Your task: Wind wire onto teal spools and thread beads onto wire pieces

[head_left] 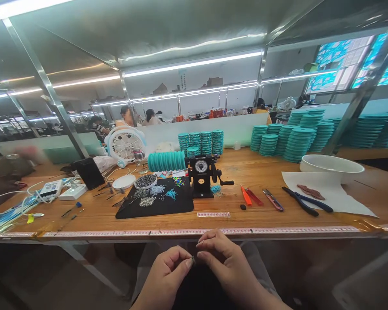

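Both hands are in front of the table's front edge, over the person's lap. My left hand (172, 273) is closed, thumb pressed to forefinger on a tiny dark greenish piece (193, 259) too small to name. Close beside it on the right, my right hand (224, 262) has its thumb and forefinger curved toward each other, with a thin dark line at the fingertips that I cannot make out. Beyond the hands, a black winding machine (202, 174) with a crank carries a row of teal spools (166, 161). Left of it, a black mat (171, 207) holds small beads and parts.
A measuring tape (174, 233) runs along the front edge. Orange snips (245, 196), a cutter (273, 200) and dark pliers (304, 201) lie right, near a white bowl (331, 164). Teal spool stacks (299, 144) stand behind. A white fan (126, 146) stands left; people sit beyond the partition.
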The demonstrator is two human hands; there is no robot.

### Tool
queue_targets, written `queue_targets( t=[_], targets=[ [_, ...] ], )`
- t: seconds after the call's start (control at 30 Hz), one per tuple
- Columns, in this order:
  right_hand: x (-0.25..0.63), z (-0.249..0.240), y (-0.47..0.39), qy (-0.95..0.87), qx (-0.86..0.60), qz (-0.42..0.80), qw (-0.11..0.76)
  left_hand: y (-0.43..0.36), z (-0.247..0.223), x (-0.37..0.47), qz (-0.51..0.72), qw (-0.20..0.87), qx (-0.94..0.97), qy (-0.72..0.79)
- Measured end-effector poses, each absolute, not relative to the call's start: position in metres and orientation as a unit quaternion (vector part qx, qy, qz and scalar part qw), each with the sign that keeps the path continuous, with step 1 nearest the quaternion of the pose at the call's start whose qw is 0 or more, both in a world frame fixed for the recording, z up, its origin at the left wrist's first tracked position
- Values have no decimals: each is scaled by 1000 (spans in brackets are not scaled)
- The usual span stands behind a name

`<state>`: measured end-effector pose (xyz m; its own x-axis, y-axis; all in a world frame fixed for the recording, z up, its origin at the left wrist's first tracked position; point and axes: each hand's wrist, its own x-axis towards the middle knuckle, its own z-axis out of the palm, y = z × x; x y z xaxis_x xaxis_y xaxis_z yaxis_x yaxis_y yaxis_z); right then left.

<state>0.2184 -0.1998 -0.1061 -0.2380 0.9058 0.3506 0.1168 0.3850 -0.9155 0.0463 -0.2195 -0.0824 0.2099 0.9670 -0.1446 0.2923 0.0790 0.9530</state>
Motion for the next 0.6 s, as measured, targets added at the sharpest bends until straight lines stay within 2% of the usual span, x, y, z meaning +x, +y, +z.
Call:
queue_targets(
  t=[0.2,0.33,0.6],
  targets=[
    [220,-112,-198,-661,-383,413,497,-219,-82,47,312,483,617,537],
    [223,-115,-191,-588,-417,481,499,-220,-83,48,302,445,651,535],
    [228,-107,-185,-522,-421,617,411,-215,-90,49,313,400,684,524]
  ],
)
